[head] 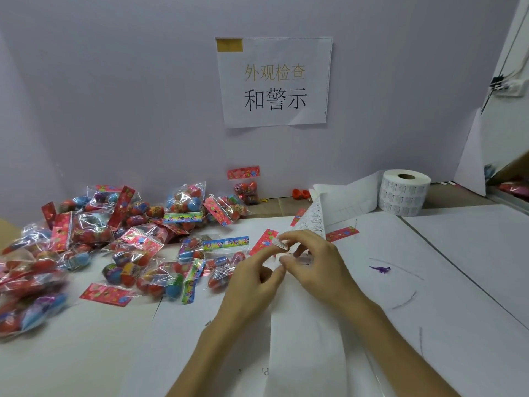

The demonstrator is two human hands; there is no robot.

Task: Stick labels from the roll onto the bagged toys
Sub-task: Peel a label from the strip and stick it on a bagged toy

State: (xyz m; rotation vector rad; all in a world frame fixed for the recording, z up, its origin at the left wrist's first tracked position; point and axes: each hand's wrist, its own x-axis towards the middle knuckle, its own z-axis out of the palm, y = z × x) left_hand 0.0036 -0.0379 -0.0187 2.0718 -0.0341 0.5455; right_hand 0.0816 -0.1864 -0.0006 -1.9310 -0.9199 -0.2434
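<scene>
Honestly, this looks nowhere near finished. There's a big heap of bagged toys [120, 242] spread over the left side of the table [458, 282], clear bags with red or striped header cards, and I can't spot a white label on any of them from here. They're crinkly and a bit blurry, so some could be done and I just can't tell. The roll [403, 193] stands upright at the back right and looks fat, so plenty of labels left. The label strip [313, 217] runs off it, over the table and down into the hands, and a long run of bare backing paper [306, 325] trails out below them toward the camera, which I'd read as a fair few labels already peeled.

Now the grip. Both hands meet in the middle, just above the table, fingers curled in tight. The right hand [320, 262] seems to be pinching the strip where it comes in from above. The left hand [249, 282] has its fingertips right up against the right one's, and a single small label [279, 244] sits at the tips where they touch. My guess is the left is pinching that one off, but it's tiny, so take that with salt. Narrow pinches on both sides, nothing wide open.

The nearest bag [221, 272] lies just left of the hands, not touched.
</scene>
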